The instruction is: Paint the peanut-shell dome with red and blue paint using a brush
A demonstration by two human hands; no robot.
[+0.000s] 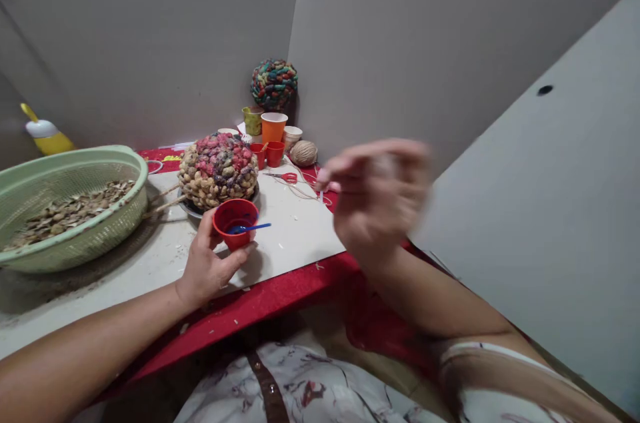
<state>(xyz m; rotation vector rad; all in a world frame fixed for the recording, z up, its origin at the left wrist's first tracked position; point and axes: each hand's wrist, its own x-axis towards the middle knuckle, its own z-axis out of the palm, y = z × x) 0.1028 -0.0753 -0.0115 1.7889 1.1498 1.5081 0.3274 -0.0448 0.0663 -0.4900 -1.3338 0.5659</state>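
Near edge of the white tabletop (300, 236), just in front of the lumpy ball (217, 170): red cup (235, 241), tipped a bit toward the camera, blue liquid (237, 230) inside, thin blue stick (259, 226) poking out over the right of the rim. Left hand (210, 270) grips the cup round its sides, thumb low on the front. Can't tell if the cup's base touches down.

Right hand (380, 203) hangs well apart to the right, fingers curled, motion-blurred. Pale sliver (321, 196) shows under its fingertips — can't tell if it's held.

Step in hand, my read: cup steadied, right hand off it. Any next move at the cup calls for a level hold and a clear line to the stick, given the liquid.

Around it: the lumpy ball sits in a dark dish (191, 211), part pink and purple, part bare tan, and blocks reach straight back from the cup. Cords (167, 205) run left from it to the green colander (103, 236) of shells (75, 210), which fills the left side. Behind right: red scissors (289, 177) beside loose string, twine ball (303, 153), orange cup (274, 128), multicoloured ball (275, 83) at the wall — string is the snag risk under the right hand.
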